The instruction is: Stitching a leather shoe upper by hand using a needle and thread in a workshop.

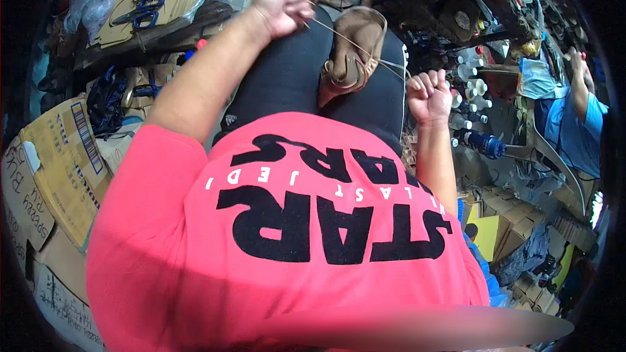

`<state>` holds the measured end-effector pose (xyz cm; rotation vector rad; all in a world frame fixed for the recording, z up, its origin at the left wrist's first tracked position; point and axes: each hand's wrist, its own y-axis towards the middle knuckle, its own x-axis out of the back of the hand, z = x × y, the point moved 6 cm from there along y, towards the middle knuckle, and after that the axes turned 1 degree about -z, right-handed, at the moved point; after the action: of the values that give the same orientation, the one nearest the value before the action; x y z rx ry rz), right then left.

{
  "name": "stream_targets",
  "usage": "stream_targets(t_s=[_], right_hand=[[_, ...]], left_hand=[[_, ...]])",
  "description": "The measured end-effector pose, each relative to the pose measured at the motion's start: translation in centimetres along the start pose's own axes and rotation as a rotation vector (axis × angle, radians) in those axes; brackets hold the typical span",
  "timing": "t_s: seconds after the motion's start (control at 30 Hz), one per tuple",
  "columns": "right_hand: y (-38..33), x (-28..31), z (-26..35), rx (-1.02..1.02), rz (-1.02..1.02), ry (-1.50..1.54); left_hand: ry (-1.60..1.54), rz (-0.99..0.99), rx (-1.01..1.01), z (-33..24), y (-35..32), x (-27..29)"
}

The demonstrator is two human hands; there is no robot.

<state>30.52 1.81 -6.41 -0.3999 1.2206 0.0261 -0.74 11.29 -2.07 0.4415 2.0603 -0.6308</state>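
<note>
Both hands are closed into fists on thread in the head view: the left hand (282, 1) is raised and drawn away up and to the left, pinching a pale thread (339, 38) that runs taut from its fingers down to the shoe, while the right hand (427, 96) sits lower at the right, clenched on the other end of the thread, which leaves the shoe's near side. Between them a tan-brown shoe (355, 49) rests on the person's lap, across the dark trousers (287, 78), with its opening turned up and toward the right. Judging from the two strands pulled tight in opposite directions, a stitch is being cinched along the shoe's edge; how many stitches are already in, and how much of the seam is left, is too small to tell, though the shoe looks whole and shaped. Around the lap lie blue-handled scissors (142, 10) on cardboard at upper left, cardboard boxes (62, 163) at the left, and small white bottles (473, 81) beside the right hand. Another person in a blue shirt (580, 124) stands at the far right.
</note>
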Motion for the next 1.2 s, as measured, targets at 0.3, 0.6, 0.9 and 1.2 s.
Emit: stream_targets(t_s=[0.3, 0.6, 0.9, 1.2], right_hand=[[-4.8, 3.0, 3.7, -0.038, -0.394, -0.923], [-0.4, -9.1, 1.3, 0.221, 0.053, -1.901], [-1.0, -11.6, -2.3, -0.032, 0.338, -2.141], [-3.0, -11.1, -1.2, 0.349, 0.190, -1.906]], left_hand=[[1.024, -0.512, -0.185, -5.8, -3.6, 3.2], [1.785, 0.088, -0.410, 5.5, 1.4, -8.2], [1.637, 0.139, -0.346, 8.6, 4.5, -6.7], [1.443, 0.352, -0.108, 7.5, 5.6, -7.1]])
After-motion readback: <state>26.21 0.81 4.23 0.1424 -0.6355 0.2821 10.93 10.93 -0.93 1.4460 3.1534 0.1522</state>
